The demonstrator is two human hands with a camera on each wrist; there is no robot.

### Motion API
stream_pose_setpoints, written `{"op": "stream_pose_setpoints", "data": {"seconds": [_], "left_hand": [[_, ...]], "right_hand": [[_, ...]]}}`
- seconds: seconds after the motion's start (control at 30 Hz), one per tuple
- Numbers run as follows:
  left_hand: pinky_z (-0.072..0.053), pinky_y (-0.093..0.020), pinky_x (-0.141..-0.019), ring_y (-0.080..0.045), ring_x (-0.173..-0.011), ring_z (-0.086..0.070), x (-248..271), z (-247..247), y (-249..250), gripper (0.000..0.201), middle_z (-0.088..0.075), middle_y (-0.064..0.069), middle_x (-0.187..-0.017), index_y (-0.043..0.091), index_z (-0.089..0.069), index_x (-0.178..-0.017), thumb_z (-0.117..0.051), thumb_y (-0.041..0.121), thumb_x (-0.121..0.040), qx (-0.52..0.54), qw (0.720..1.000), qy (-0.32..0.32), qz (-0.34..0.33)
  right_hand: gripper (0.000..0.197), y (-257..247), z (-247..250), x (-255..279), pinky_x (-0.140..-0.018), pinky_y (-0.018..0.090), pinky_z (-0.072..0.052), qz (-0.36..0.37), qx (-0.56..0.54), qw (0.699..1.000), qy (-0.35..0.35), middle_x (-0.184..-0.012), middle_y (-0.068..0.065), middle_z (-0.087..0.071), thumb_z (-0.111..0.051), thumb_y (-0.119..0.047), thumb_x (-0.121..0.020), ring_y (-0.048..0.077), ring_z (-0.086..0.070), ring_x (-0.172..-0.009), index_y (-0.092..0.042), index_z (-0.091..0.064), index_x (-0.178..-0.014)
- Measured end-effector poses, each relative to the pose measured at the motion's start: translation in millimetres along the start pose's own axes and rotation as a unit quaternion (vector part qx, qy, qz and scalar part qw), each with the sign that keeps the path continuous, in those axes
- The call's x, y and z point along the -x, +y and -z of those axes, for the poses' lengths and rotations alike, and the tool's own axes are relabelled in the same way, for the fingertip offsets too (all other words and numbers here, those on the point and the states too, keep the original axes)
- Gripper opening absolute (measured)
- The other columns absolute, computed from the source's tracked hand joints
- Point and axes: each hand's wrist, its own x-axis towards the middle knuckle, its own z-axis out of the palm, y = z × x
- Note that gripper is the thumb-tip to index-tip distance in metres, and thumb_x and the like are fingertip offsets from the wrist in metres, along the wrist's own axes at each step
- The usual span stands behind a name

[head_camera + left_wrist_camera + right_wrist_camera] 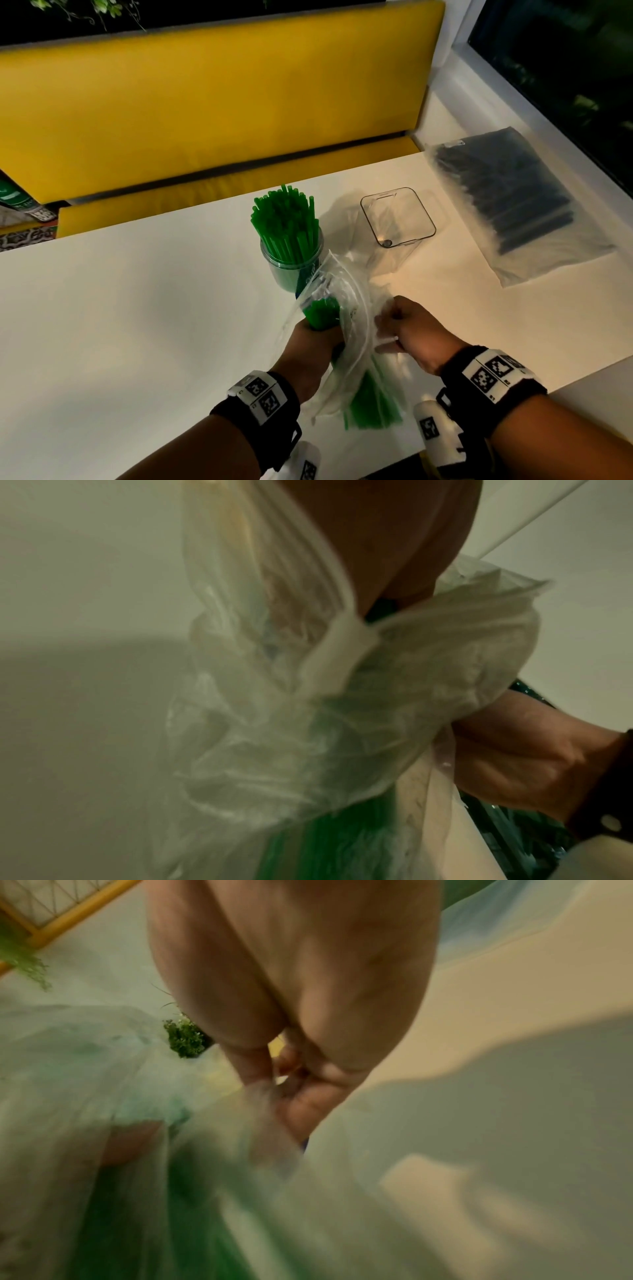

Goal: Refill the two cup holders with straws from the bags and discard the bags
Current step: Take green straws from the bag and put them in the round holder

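Both hands working a half-emptied bag of green straws at the table's near edge.

Left hand (310,346) is gripping a bunch of green straws (320,313) inside the clear bag (356,329), right hand (409,334) is pinching its plastic; round holder (291,265) just beyond is filling, square holder (397,217) and black-straw bag (507,195) far right are waiting.

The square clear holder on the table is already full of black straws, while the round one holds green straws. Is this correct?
Not quite. In the head view the square clear holder is empty; the black straws still lie in their bag. The round one does hold green straws.
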Motion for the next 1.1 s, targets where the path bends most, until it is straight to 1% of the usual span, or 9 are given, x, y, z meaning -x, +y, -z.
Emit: {"op": "stream_pose_setpoints", "data": {"seconds": [0.1, 0.23, 0.3, 0.43, 0.6, 0.73, 0.97, 1.03, 1.1], "left_hand": [[-0.059, -0.043, -0.083, -0.033, -0.084, -0.07, -2, 2, 1, 0.018, -0.073, -0.023, -0.097, -0.004, -0.072, -0.099, -0.067, -0.007, -0.082, 0.021, 0.999, 0.024, -0.001], [-0.061, -0.044, -0.076, -0.033, -0.08, -0.071, -4, 3, 2, 0.017, -0.073, -0.024, -0.094, -0.004, -0.072, -0.099, -0.063, -0.007, -0.085, 0.002, 1.0, 0.027, -0.001], [-0.06, -0.051, -0.081, -0.035, -0.084, -0.07, -3, 1, 1, 0.015, -0.072, -0.027, -0.098, -0.003, -0.072, -0.098, -0.062, -0.004, -0.087, -0.024, 1.0, 0.019, 0.006], [-0.059, -0.045, -0.084, -0.032, -0.088, -0.071, 1, -6, 1, 0.013, -0.075, -0.018, -0.096, 0.002, -0.074, -0.095, -0.062, 0.004, -0.091, -0.036, 0.999, -0.026, 0.027], [-0.047, -0.061, -0.1, -0.045, -0.106, -0.064, 4, -12, -1, 0.047, -0.065, -0.032, -0.116, -0.005, -0.07, -0.109, -0.077, 0.021, -0.07, 0.051, 0.995, -0.07, 0.04], [-0.06, -0.044, -0.075, -0.035, -0.082, -0.071, 4, -8, 3, 0.02, -0.072, -0.026, -0.095, -0.002, -0.073, -0.096, -0.073, 0.008, -0.078, 0.035, 0.999, -0.007, 0.027], [-0.045, -0.021, -0.043, -0.017, -0.05, -0.05, -6, 4, 3, 0.003, -0.053, -0.013, -0.066, 0.005, -0.064, -0.093, -0.062, 0.005, -0.092, 0.007, 0.997, 0.065, 0.039], [-0.058, -0.035, -0.055, -0.029, -0.06, -0.06, -6, 2, 2, 0.005, -0.059, -0.028, -0.075, 0.003, -0.066, -0.092, -0.065, 0.007, -0.089, -0.013, 0.998, 0.059, 0.034], [-0.057, -0.058, -0.083, -0.047, -0.084, -0.068, -2, -1, 3, 0.019, -0.067, -0.035, -0.098, 0.001, -0.07, -0.1, -0.066, 0.013, -0.087, -0.042, 0.998, 0.037, 0.033]], "right_hand": [[0.014, 5, 4, -5, -0.071, 0.047, -0.062, -0.014, -0.008, 0.999, 0.036, -0.1, 0.019, -0.057, -0.044, 0.005, -0.093, 0.031, -0.061, -0.085, -0.003, -0.053, -0.101], [0.036, 9, 6, -4, -0.086, 0.043, -0.059, -0.021, 0.007, 0.996, -0.087, -0.122, 0.006, -0.066, -0.064, -0.008, -0.09, 0.024, -0.064, -0.11, -0.017, -0.061, -0.124], [0.049, 9, 5, -6, -0.088, 0.045, -0.058, -0.029, 0.031, 0.989, -0.14, -0.12, 0.014, -0.069, -0.073, -0.004, -0.082, 0.032, -0.067, -0.107, -0.013, -0.06, -0.128], [0.02, 7, -1, -3, -0.08, 0.046, -0.061, 0.01, 0.088, 0.993, -0.074, -0.095, 0.025, -0.072, -0.068, 0.004, -0.084, 0.033, -0.07, -0.082, 0.002, -0.071, -0.104], [0.019, 4, -6, 1, -0.063, 0.034, -0.059, 0.032, 0.182, 0.98, -0.074, -0.078, 0.019, -0.069, -0.063, 0.005, -0.08, 0.025, -0.065, -0.068, 0.0, -0.072, -0.096], [0.014, 3, -3, 0, -0.066, 0.037, -0.059, 0.023, 0.079, 0.993, -0.082, -0.069, 0.008, -0.07, -0.056, 0.012, -0.088, 0.019, -0.067, -0.058, 0.008, -0.065, -0.098], [0.021, 13, 7, -2, -0.083, 0.047, -0.057, -0.004, -0.008, 0.999, -0.051, -0.09, 0.013, -0.07, -0.049, 0.008, -0.093, 0.025, -0.07, -0.077, -0.004, -0.066, -0.098], [0.018, 15, 5, -2, -0.086, 0.052, -0.056, -0.011, -0.026, 0.998, -0.056, -0.092, 0.01, -0.07, -0.052, 0.0, -0.095, 0.026, -0.068, -0.083, -0.011, -0.065, -0.098], [0.016, 16, 2, -2, -0.085, 0.053, -0.057, -0.01, -0.015, 0.996, -0.082, -0.103, 0.01, -0.071, -0.058, -0.009, -0.095, 0.028, -0.069, -0.089, -0.012, -0.064, -0.109]]}}
